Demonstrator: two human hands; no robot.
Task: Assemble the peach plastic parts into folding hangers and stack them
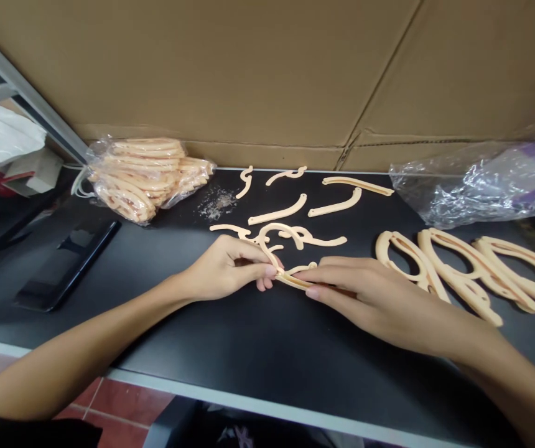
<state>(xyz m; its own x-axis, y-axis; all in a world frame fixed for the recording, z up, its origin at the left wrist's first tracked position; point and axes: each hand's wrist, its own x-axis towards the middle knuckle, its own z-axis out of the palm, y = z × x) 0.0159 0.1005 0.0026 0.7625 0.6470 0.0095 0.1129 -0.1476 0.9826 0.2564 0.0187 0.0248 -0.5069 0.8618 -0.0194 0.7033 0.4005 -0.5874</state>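
Note:
My left hand (pixel 234 267) is closed, pinching a beige plastic folding hanger (pixel 294 281) near the foot of its curved hook (pixel 279 229). On the other side, my right hand (pixel 365 286) grips the hanger's arm between thumb and fingers. Its fingertips hide part of that piece. Beyond my hands lie loose hook pieces (pixel 323 240) and curved grooved arm pieces (pixel 279 210). Several folded hangers (pixel 458 261) rest in a row by my right forearm.
A clear bag of beige hanger pieces (pixel 141 168) stands at the back left. A black phone-like object (pixel 69 264) lies left of my arm. Small clear bits (pixel 218 204) are scattered behind. Crumpled plastic wrap (pixel 477 183) is at right, and cardboard (pixel 221 74) walls the back.

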